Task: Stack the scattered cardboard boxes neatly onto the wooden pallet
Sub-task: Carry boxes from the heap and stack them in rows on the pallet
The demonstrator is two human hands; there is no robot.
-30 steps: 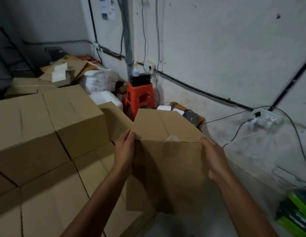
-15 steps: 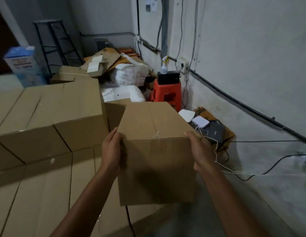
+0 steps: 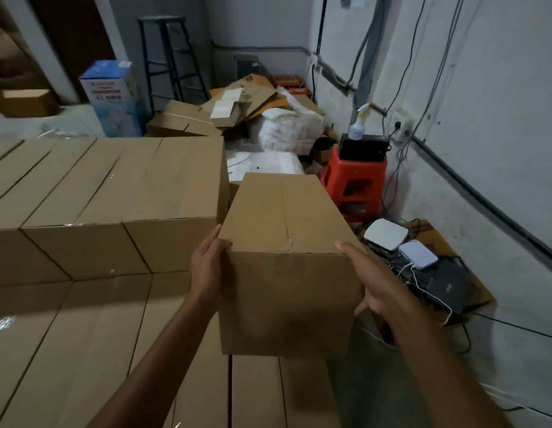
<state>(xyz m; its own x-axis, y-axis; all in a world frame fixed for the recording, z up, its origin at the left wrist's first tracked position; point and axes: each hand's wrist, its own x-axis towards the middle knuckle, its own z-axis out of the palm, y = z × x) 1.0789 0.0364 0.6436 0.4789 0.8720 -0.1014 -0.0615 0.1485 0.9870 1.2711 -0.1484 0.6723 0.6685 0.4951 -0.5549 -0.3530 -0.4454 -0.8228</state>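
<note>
I hold a taped brown cardboard box [image 3: 284,223] between both hands at the centre of the view. My left hand [image 3: 208,264] grips its near left corner, thumb on the front face. My right hand [image 3: 376,282] wraps its near right corner. The box is level with the taller tier of stacked boxes [image 3: 114,186] on its left, and its base is over the lower layer of boxes [image 3: 83,335]. Whether it rests on that layer I cannot tell. The pallet is hidden under the stack.
A red plastic stool [image 3: 355,183] with a black device and a spray bottle [image 3: 358,125] stands by the right wall. Small electronics and cables [image 3: 416,257] lie on the floor right of the box. Flattened cardboard [image 3: 244,100], white bags [image 3: 284,128], a blue carton [image 3: 111,97] and a ladder [image 3: 169,57] fill the back.
My view has swung left and down. The box has moved with both hands toward the stack, now close beside the taller tier.
</note>
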